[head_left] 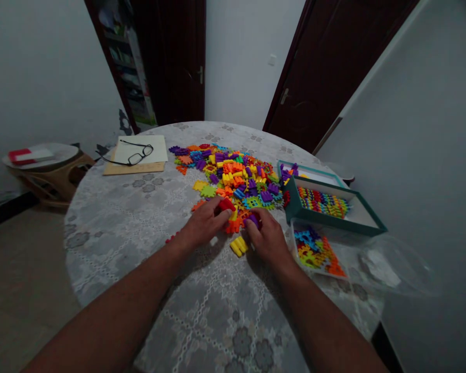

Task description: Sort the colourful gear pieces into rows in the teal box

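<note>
A heap of small coloured plastic building pieces is spread over the middle of a round table with a lace cloth. My left hand lies at the heap's near edge with its fingers pinched on a red piece. My right hand rests just to the right of it, fingers curled around a purple piece. An orange piece lies between the two hands, and a yellow piece sits on the cloth just below them.
A teal box with rows of coloured pieces stands at the right, a clear tray of more pieces before it, and a clear plastic bag beside that. Glasses lie on paper at the far left. A stool stands beyond.
</note>
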Tool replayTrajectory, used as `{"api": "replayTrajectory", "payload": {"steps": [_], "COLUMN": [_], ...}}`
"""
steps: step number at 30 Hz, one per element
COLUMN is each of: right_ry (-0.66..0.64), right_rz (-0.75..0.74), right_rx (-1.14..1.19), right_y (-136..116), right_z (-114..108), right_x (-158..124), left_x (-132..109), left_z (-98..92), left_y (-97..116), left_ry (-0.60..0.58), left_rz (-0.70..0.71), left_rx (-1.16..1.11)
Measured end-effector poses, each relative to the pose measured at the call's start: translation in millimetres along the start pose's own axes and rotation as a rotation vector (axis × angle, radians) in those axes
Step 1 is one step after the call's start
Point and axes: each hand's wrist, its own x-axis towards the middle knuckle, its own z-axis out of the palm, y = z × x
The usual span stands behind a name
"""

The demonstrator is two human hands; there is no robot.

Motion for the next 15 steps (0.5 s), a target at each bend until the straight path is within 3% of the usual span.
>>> {"api": "replayTrajectory", "payload": {"steps": [4,8,10,15], "right_ry": [0.028,-0.023,-0.055,0.004], "right_rz": [0.155,0.360,0.388,0.345], "right_rx": [0.205,0.494,0.586,0.633], "right_y": [4.3,9.1,9.1,6.4], "right_z": [1.3,4.6,6.0,8.3], "right_x": [3.3,5.4,6.2,6.1], "left_x": [-1.3,-0.7,-0.4,-1.1], "left_z": [0.1,-0.4,-1.0,-1.6], "left_y": [2.2,1.4,0.5,0.5], "left_ry": [-0.047,-0.036,-0.034,-0.040], "left_rz": [0.020,0.013,0.012,0.004], "left_rx": [0.001,0.015,0.021,0.007]}}
